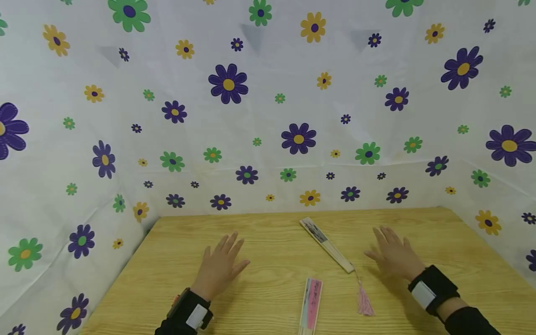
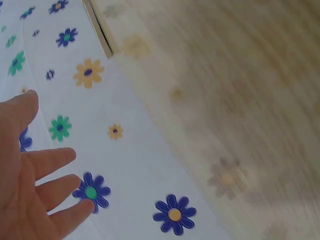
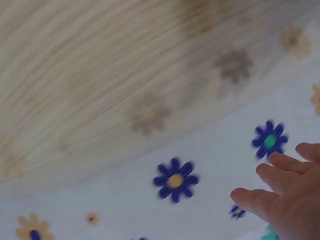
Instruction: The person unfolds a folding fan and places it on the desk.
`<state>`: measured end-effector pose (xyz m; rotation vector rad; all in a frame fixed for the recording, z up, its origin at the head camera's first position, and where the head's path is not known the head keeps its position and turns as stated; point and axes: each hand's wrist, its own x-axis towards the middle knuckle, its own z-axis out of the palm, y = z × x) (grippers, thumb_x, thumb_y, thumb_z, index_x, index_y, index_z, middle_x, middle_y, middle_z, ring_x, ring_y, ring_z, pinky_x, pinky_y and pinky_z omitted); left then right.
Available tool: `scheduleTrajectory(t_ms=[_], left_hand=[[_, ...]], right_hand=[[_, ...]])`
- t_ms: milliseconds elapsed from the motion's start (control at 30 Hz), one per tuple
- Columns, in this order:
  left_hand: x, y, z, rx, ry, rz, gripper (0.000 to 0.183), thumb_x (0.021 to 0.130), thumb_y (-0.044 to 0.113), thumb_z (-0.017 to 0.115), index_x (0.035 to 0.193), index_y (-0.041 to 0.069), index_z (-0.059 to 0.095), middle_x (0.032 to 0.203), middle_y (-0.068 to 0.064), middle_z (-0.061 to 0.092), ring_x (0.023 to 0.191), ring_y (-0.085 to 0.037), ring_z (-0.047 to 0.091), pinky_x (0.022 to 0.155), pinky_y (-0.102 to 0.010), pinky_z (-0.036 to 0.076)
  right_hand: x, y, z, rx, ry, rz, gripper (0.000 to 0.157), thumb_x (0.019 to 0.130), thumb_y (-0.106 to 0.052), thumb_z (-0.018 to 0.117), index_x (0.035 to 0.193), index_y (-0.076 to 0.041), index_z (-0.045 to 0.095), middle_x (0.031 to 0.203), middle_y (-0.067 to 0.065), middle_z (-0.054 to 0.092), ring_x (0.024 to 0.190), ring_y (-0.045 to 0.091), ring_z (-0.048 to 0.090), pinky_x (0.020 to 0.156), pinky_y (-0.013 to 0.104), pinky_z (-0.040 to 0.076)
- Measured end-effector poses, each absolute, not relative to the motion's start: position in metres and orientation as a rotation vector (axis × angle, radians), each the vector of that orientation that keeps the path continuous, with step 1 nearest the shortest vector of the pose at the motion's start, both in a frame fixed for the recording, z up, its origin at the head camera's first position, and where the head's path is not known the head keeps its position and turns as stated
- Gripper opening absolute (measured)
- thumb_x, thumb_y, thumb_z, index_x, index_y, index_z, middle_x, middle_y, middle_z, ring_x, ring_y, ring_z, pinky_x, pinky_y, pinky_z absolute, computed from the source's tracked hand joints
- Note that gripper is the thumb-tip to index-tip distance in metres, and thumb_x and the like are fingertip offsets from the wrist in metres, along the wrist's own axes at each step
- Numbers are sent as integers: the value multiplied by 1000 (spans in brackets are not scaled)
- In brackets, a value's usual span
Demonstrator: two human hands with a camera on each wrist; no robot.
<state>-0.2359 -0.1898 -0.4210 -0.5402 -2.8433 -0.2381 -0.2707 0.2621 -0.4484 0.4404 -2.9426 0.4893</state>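
Note:
Two folded hand fans lie on the wooden table in the head view. The farther fan [image 1: 326, 244] has pale ribs, a dark printed pattern and a pink tassel [image 1: 365, 301] at its near end. Closer in lies a pink and light-blue fan [image 1: 311, 304], its lower end cut off by the frame. My left hand [image 1: 219, 267], fingers spread, is over the table left of both fans. To the right of the tasselled fan is my right hand [image 1: 393, 255], its fingers extended. Neither hand holds anything. Both wrist views also show the fingers straight, the left [image 2: 35, 185] and the right [image 3: 290, 195].
The wooden table [image 1: 188, 237] reaches back to a white cloth [image 1: 259, 116] printed with purple, green and yellow flowers. This cloth also hangs along the left and right sides. Each wrist wears a black strap, such as the right strap [image 1: 433, 289].

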Motion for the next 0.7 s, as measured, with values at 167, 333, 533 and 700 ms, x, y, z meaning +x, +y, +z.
scheduleTrajectory(t_ms=[167,333,533,700], left_hand=[[-221,-178,-419,-770,-2779,-97,38,95,30,76,122,3,73,128,-16,71,109,-32,71,85,-47,62],[-208,-166,-417,-871,-2778,14,29,92,30,80,110,8,78,93,-5,79,73,-17,72,60,-29,60],[-198,-158,-417,-925,-2772,87,27,92,33,80,108,11,78,85,-1,77,66,-12,69,53,-23,55],[-193,-155,-413,-946,-2801,53,25,93,32,79,106,12,78,79,1,74,61,-8,64,52,-20,52]], right_hand=[[-277,214,-443,434,-2891,470,52,96,-23,74,128,17,61,124,35,66,116,50,64,99,64,53],[-285,174,-435,223,-2937,612,34,93,-18,77,112,10,73,106,23,76,94,39,73,80,50,62],[-293,148,-436,81,-3039,491,32,89,-26,81,80,4,73,74,10,68,72,26,61,74,45,53],[-295,138,-439,46,-3049,404,28,86,-20,82,75,1,69,68,7,58,76,27,52,79,48,44]])
